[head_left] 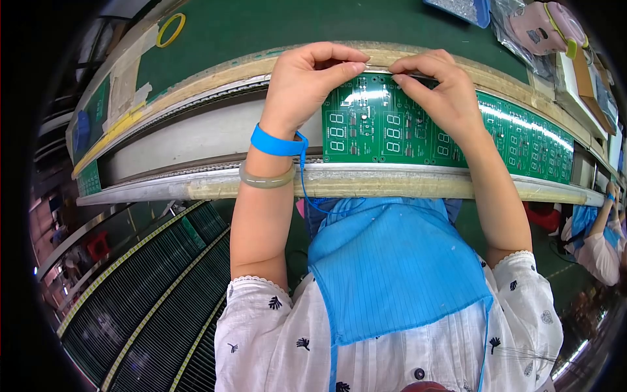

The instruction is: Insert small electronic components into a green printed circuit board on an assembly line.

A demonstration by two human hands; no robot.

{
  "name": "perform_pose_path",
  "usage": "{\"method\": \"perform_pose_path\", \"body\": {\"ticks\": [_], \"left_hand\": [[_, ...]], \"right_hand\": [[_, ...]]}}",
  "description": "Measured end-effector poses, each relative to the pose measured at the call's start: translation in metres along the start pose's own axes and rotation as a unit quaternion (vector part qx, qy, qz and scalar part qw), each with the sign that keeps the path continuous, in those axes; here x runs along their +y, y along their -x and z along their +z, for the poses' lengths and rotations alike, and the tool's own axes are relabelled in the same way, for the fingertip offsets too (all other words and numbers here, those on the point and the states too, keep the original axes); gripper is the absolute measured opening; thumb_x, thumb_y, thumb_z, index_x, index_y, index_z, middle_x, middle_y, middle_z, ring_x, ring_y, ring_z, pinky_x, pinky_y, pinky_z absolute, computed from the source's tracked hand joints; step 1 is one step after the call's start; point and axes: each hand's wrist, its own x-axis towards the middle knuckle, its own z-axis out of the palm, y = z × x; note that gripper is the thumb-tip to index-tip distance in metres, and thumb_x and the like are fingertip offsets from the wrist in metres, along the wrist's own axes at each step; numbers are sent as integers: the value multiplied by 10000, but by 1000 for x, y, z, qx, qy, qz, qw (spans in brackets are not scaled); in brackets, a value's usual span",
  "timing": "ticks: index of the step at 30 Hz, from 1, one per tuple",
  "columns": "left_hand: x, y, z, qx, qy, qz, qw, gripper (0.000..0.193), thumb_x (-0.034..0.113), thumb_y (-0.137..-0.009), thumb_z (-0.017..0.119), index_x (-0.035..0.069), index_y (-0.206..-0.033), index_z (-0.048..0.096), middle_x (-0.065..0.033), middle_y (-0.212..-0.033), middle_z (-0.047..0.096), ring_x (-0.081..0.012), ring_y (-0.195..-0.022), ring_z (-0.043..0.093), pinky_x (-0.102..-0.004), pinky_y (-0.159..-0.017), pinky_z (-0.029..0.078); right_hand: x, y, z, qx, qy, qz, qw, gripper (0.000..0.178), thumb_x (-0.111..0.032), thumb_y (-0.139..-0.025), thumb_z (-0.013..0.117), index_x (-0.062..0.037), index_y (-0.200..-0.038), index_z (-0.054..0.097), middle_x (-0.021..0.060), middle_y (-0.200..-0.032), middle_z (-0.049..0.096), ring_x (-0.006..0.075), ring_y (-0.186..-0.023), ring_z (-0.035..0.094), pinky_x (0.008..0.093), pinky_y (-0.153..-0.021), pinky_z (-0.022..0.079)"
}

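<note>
A green circuit board [358, 138] with white digit displays and small parts lies in the track in front of me. My left hand [307, 81] is over its far left corner, thumb and forefinger pinched together by the far rail. My right hand [443, 88] hovers over the board's far edge, thumb and forefinger bent close together and facing the left fingertips. Whatever either pinch holds is too small to make out. On my left wrist are a blue strap [277, 142] with a coiled cord and a pale bangle [266, 178].
More circuit boards [532, 140] continue rightward along the track, between the near rail [392, 183] and far rail [215, 77]. Beyond are a yellow ring [171, 30], a blue tray [467, 10] of small clear parts and a pink container [545, 29]. Slotted black racks [153, 294] stand lower left.
</note>
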Motion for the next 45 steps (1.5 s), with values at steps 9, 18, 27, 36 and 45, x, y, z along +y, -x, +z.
{"method": "perform_pose_path", "body": {"ticks": [9, 18, 27, 36, 45], "left_hand": [[-5, 0, 3, 36, -24, 50, 998, 164, 88, -864, 736, 39, -1020, 750, -11, -888, 719, -74, -809, 635, -211, -725, 516], [-10, -1, 6, 49, -38, 70, 996, 139, 106, -876, 733, 26, -989, 731, -2, -865, 702, -53, -779, 614, -200, -699, 504], [-8, 0, 5, 32, -10, 62, 998, 150, 96, -858, 746, 26, -991, 739, -12, -887, 717, -60, -804, 631, -196, -717, 510], [-9, 0, 4, 14, 11, 54, 998, 148, 95, -856, 749, 28, -988, 739, -12, -884, 715, -62, -799, 632, -205, -713, 515], [-11, 0, 7, 32, -26, 58, 997, 146, 103, -863, 750, 21, -981, 728, 1, -867, 704, -42, -764, 607, -191, -683, 500]], "right_hand": [[-1, 1, 2, 8, 26, -5, 1000, 160, -127, -805, 698, -110, -954, 752, 72, -878, 696, 246, -922, 611, 366, -829, 515], [-2, 4, 4, 3, 105, -25, 994, 156, -157, -796, 692, -148, -941, 751, 36, -862, 695, 223, -948, 607, 398, -851, 442], [-3, 5, 6, -6, 159, -50, 986, 159, -152, -796, 682, -148, -941, 747, 8, -866, 700, 207, -961, 594, 395, -870, 387], [-2, 6, 9, 9, 156, -48, 987, 151, -158, -799, 680, -153, -933, 748, 12, -867, 701, 200, -952, 596, 391, -849, 375], [-6, 7, 11, 12, 169, -51, 984, 136, -158, -805, 676, -149, -921, 745, 5, -883, 706, 197, -968, 600, 400, -842, 373]]}}
